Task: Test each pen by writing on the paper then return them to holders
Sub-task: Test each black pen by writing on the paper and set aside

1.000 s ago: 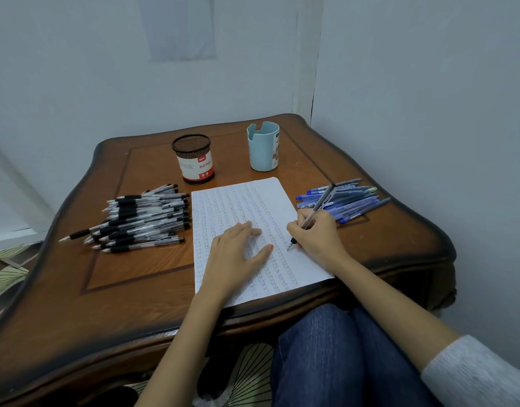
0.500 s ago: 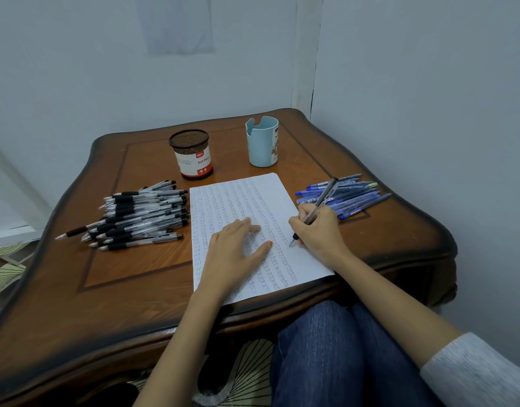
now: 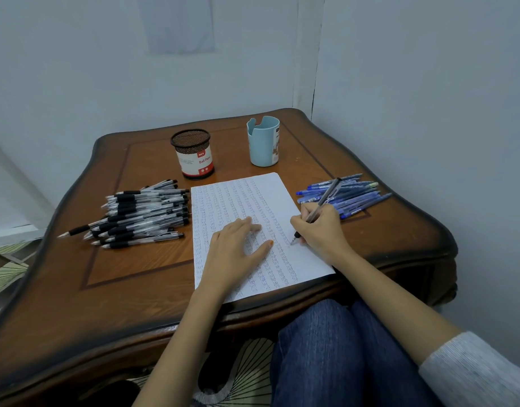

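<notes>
A white sheet of paper (image 3: 247, 201), covered with rows of small writing, lies on the wooden table (image 3: 135, 274). My left hand (image 3: 235, 254) rests flat on it, fingers spread. My right hand (image 3: 320, 230) grips a clear black pen (image 3: 326, 198), its tip touching the paper's right side. A pile of black pens (image 3: 141, 212) lies left of the paper, a pile of blue pens (image 3: 349, 195) to its right. Behind the paper stand a black mesh holder (image 3: 194, 157) with a red and white label and a light blue holder (image 3: 264, 142).
The table sits in a corner between two pale walls. Its curved front edge runs above my knees in blue jeans (image 3: 341, 353). A patterned mat (image 3: 6, 271) shows on the floor at the left.
The camera has tilted slightly, so the table sits lower in the frame. My right hand has moved the pen a little along the paper; my left hand stays flat.
</notes>
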The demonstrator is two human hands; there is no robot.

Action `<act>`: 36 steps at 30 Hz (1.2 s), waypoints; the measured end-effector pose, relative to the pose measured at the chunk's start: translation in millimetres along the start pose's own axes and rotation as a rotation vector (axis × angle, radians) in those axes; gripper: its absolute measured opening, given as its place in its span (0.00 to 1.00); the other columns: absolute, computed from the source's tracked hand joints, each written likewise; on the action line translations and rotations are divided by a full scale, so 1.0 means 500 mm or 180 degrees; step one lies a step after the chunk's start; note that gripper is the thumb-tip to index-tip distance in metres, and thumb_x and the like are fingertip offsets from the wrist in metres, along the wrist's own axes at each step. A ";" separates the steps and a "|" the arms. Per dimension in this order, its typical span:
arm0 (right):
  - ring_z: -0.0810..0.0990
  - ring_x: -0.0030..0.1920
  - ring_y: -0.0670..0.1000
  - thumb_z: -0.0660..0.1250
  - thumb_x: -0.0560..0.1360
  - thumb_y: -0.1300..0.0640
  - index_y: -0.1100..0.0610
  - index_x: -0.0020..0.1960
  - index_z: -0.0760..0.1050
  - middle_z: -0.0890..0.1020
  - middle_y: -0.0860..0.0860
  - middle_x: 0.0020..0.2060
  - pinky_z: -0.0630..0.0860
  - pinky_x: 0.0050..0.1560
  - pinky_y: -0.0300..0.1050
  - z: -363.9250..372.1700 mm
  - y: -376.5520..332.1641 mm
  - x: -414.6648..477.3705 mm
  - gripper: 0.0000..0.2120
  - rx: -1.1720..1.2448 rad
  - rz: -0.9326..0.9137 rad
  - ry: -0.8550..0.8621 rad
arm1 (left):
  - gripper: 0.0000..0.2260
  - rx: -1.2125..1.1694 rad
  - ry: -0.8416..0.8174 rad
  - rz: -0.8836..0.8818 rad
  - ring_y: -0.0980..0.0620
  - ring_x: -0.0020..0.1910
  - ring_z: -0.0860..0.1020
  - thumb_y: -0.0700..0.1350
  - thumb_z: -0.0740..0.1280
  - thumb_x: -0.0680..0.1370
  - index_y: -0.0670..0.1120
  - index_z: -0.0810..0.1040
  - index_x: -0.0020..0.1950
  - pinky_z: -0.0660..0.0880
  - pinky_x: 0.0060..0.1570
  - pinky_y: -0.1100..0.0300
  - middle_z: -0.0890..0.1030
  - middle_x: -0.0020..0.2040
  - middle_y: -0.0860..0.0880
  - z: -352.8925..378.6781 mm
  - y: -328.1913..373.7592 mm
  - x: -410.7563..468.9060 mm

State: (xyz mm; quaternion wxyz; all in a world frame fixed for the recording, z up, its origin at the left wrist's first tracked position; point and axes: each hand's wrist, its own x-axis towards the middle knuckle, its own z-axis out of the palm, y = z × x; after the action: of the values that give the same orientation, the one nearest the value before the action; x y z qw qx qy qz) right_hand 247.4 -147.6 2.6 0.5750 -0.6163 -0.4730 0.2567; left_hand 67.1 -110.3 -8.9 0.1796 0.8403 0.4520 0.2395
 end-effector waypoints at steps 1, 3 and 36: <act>0.67 0.22 0.53 0.64 0.71 0.73 0.60 0.27 0.61 0.61 0.53 0.24 0.67 0.21 0.38 0.000 0.000 0.000 0.19 -0.0004 -0.0018 0.0023 | 0.20 -0.0010 0.0011 0.0004 0.57 0.72 0.63 0.59 0.65 0.77 0.53 0.74 0.66 0.54 0.69 0.57 0.68 0.73 0.55 0.000 0.000 0.000; 0.65 0.24 0.53 0.64 0.70 0.73 0.60 0.27 0.61 0.60 0.51 0.24 0.66 0.23 0.39 0.001 0.001 0.002 0.19 -0.0058 -0.0036 -0.0017 | 0.20 -0.0015 0.0019 0.0014 0.57 0.72 0.63 0.59 0.65 0.77 0.53 0.75 0.66 0.55 0.69 0.57 0.68 0.73 0.54 0.000 0.000 0.000; 0.68 0.22 0.45 0.57 0.82 0.48 0.56 0.59 0.75 0.71 0.52 0.22 0.69 0.27 0.37 -0.003 -0.037 -0.018 0.15 0.0286 0.0028 -0.0372 | 0.15 0.0050 0.0411 -0.0356 0.57 0.66 0.68 0.56 0.66 0.76 0.53 0.77 0.60 0.55 0.61 0.58 0.75 0.65 0.56 -0.012 0.000 -0.001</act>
State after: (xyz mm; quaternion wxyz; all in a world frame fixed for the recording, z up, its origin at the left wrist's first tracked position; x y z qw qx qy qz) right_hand 239.6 -158.1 18.5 0.5723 -0.5759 -0.4911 0.3157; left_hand 63.6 -110.1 -3.8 0.1565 0.7979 0.5107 0.2792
